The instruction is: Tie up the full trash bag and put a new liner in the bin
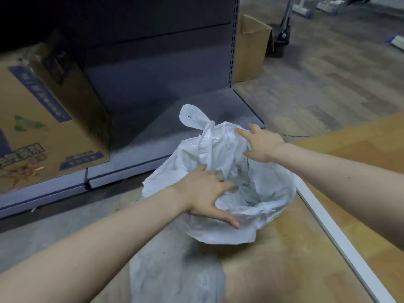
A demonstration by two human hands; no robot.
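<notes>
Left hand (204, 191), right hand (261, 143) spread on white liner (262, 193).

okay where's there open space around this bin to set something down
Free: the grey shelf base between the printed cardboard box and the shelf's right end, and the wood floor between the bin and the white strip. Crowded: the white liner with both hands, left hand and right hand, plus another bag below.

Bin hidden under white liner (262, 193); cardboard box (43, 132) cut by left edge, print blurred.
</notes>
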